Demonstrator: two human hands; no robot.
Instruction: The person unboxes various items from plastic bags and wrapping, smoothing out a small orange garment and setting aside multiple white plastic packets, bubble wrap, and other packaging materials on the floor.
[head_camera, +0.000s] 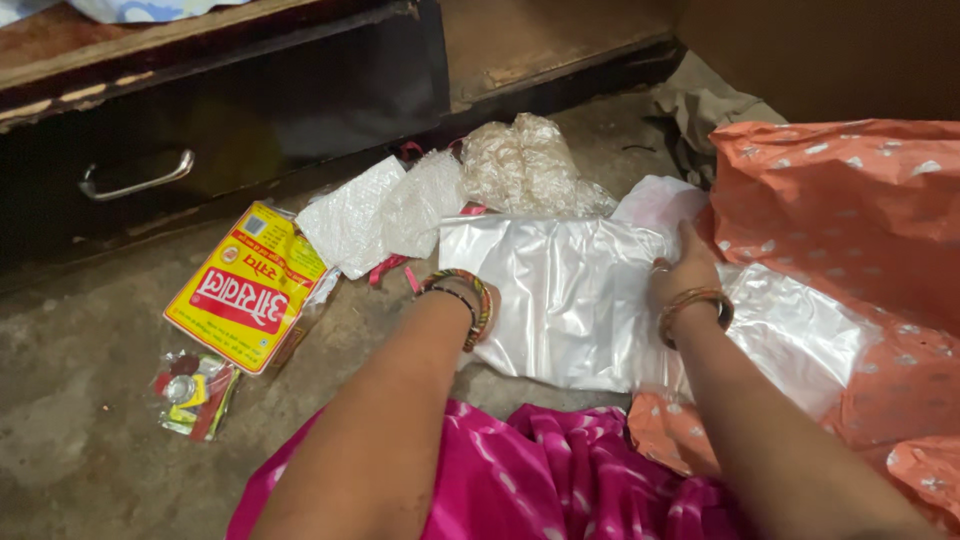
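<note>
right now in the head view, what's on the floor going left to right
small packet of bits → yellow packet → white quilted bag → left hand → silver plastic bag → right hand → orange cloth

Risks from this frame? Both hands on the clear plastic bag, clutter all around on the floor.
1. The clear plastic bag is thin and glossy; the right hand pressing its edge may slip or tear it.
2. The left hand is mostly hidden behind the wrist, so its grip cannot be judged.
3. The yellow packet and small sachet lie close by the left arm and might get swept aside.
</note>
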